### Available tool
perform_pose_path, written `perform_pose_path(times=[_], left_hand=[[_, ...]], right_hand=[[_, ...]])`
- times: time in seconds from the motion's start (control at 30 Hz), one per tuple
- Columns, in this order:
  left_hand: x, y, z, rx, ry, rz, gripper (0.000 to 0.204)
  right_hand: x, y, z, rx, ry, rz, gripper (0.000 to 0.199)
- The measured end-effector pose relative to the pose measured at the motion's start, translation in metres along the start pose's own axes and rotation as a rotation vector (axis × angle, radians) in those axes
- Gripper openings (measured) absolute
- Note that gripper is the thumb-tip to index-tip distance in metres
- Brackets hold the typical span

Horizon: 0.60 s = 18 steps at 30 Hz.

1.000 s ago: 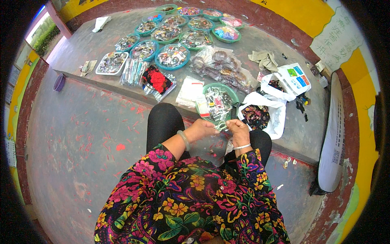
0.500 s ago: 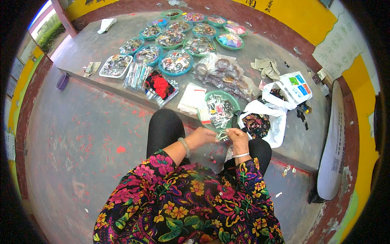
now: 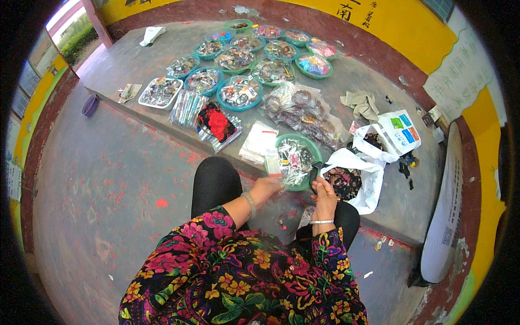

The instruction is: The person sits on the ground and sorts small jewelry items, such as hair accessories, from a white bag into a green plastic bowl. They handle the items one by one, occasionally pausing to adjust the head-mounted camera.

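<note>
left hand (image 3: pixel 266 188) pinches clear packet (image 3: pixel 290 174) | right hand (image 3: pixel 325 195) near its other edge, grip unclear | light, crinkly, slippery; hold edges

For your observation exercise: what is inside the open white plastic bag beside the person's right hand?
The white plastic bag holds a heap of small dark, mixed-colour items, too small to identify. Its folded rim covers the lower part of the heap. The right hand is beside its opening.

Twelve round bowls (image 3: pixel 239 93), one white tray (image 3: pixel 160 92).
</note>
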<state>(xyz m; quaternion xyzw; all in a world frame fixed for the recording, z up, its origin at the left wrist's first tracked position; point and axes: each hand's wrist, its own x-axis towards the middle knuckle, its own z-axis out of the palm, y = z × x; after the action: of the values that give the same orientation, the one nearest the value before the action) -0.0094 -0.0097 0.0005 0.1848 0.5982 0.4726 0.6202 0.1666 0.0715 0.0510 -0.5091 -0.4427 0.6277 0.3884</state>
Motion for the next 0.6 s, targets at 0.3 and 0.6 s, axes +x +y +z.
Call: perform_pose_path(times=[0.3, 0.6], left_hand=[[0.067, 0.019, 0.006, -0.043, 0.253, 0.188, 0.023], [0.175, 0.018, -0.105, 1.185, 0.826, 0.227, 0.034]], right_hand=[[0.002, 0.004, 0.0, 0.073, -0.107, 0.117, 0.024], [0.006, 0.016, -0.001, 0.047, -0.194, 0.188, 0.021]])
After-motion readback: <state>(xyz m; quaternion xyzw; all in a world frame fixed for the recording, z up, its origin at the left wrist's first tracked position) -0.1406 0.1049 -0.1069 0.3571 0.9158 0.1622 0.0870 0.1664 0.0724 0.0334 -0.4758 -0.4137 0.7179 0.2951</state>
